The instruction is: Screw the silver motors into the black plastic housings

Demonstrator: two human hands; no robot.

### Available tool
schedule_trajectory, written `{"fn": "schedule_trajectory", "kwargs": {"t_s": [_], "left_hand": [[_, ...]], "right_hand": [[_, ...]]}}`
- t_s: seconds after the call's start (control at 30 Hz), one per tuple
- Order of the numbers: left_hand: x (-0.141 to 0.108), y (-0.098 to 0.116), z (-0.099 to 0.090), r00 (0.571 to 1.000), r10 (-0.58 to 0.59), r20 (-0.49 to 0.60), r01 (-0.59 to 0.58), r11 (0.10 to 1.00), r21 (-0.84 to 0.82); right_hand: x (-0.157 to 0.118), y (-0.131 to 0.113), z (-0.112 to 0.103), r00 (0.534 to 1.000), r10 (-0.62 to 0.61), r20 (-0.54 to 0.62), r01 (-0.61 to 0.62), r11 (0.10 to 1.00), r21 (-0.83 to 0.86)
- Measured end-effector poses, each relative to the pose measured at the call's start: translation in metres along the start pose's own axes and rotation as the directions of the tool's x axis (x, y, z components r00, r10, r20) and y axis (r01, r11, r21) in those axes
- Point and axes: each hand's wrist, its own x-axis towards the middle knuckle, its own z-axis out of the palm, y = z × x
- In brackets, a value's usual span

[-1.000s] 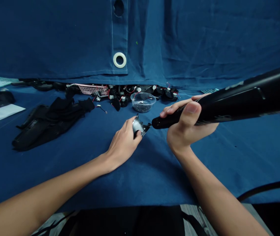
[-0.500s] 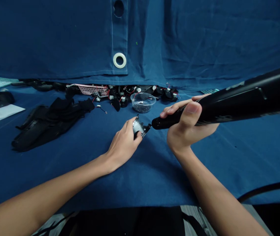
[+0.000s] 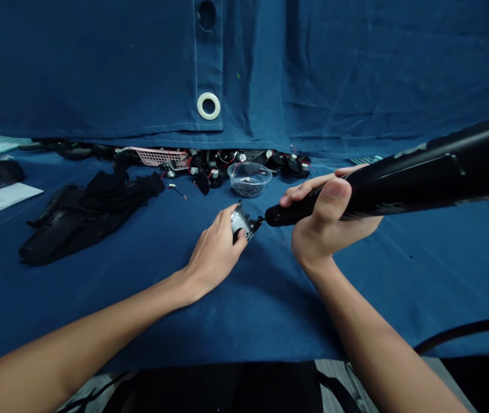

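Note:
My left hand [image 3: 215, 250] is closed on a small grey-and-black plastic part [image 3: 241, 222], holding it tilted above the blue cloth. Wrapped around the narrow front of a black electric screwdriver [image 3: 403, 178] is my right hand [image 3: 328, 223], thumb on the near side. The screwdriver lies nearly level, and its tip meets the right edge of the part. Whether a screw sits at the tip is too small to tell. Just behind the part stands a clear plastic bowl [image 3: 250, 188] with many tiny dark pieces in it.
Along the back, under a hanging blue curtain [image 3: 248, 69], lie a pink basket [image 3: 160, 156] and several black parts with red wires. Black fabric gloves or pouches [image 3: 93, 215] lie to the left, near white paper [image 3: 3, 198]. A black cable [image 3: 463, 332] runs at the lower right.

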Motion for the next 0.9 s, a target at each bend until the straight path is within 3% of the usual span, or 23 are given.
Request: {"fn": "schedule_trajectory", "kwargs": {"t_s": [0.43, 0.67, 0.9], "left_hand": [[-0.0005, 0.0010, 0.0000, 1.000, -0.010, 0.009, 0.010, 1.000, 0.005], [-0.0002, 0.0003, -0.0005, 1.000, -0.003, -0.008, 0.003, 1.000, 0.006], [0.0000, 0.0017, 0.0003, 1.000, 0.002, 0.005, -0.002, 1.000, 0.000]], "right_hand": [[0.0000, -0.0019, -0.0008, 1.000, 0.022, 0.001, -0.022, 0.996, -0.084], [0.0003, 0.0005, 0.0007, 1.000, -0.019, -0.016, 0.019, 1.000, 0.009], [-0.0008, -0.0003, -0.0004, 1.000, -0.013, 0.007, 0.013, 0.999, -0.033]]}}
